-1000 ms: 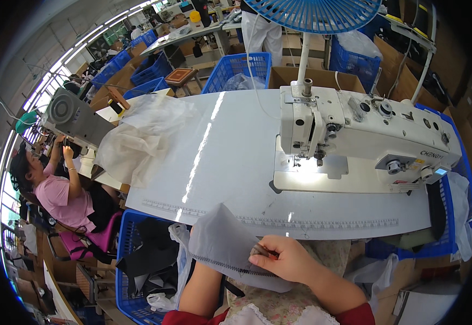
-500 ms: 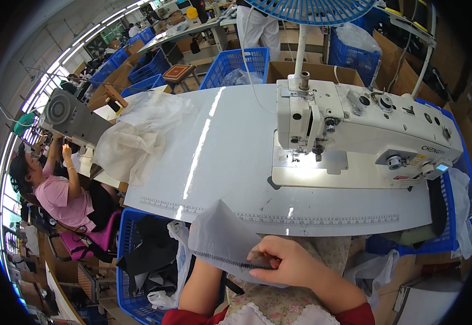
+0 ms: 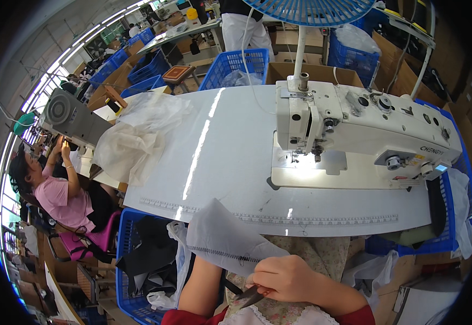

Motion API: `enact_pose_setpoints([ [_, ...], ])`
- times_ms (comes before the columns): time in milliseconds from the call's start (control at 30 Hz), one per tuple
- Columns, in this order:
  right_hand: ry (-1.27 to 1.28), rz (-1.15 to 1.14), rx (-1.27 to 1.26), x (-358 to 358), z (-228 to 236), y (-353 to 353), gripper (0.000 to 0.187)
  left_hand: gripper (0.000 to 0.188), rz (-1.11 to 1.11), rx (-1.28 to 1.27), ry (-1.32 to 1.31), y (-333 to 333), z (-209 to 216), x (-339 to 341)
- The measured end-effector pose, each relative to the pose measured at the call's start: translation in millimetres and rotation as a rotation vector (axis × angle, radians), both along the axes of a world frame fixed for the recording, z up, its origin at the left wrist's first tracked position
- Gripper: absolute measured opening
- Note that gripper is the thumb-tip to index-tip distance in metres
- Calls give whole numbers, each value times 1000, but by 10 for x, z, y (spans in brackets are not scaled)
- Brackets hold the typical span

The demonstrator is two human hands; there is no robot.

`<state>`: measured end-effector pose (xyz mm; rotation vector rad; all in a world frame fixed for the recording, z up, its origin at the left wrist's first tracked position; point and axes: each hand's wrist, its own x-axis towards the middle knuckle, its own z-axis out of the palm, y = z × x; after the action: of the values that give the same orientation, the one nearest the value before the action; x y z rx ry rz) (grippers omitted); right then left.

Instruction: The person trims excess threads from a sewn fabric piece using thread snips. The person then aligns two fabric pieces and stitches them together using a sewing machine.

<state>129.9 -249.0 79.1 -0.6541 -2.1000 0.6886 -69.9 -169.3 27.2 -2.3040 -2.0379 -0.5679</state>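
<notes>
A grey fabric piece (image 3: 222, 238) with a dark stitched line along one edge is held up in front of the near edge of the white sewing table (image 3: 220, 162). My right hand (image 3: 290, 279) is below its lower right corner, closed around small dark thread snips (image 3: 249, 297) that point left. My left forearm (image 3: 203, 290) runs up under the fabric, and that hand is hidden behind it. The white sewing machine (image 3: 355, 124) stands on the table to the right, its needle area lit.
A heap of pale cloth (image 3: 138, 135) lies on the table's left side. Blue crates (image 3: 138, 260) with dark fabric stand at my left. A person in a pink top (image 3: 62, 195) sits at another machine at the far left. A blue fan (image 3: 312, 8) hangs above.
My right hand has slid slightly toward me off the fabric's edge, and the snips' blades now show beneath it. The fabric stays raised in about the same place.
</notes>
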Motion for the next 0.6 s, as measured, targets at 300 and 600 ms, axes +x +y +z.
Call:
enact_pose_setpoints([
  [300, 150, -294, -528, 229, 59, 6, 25, 31, -9, 83, -4, -52, -56, -29],
  [600, -122, -330, -226, 199, -23, 57, 38, 31, 122, -50, -113, -48, 39, 59],
])
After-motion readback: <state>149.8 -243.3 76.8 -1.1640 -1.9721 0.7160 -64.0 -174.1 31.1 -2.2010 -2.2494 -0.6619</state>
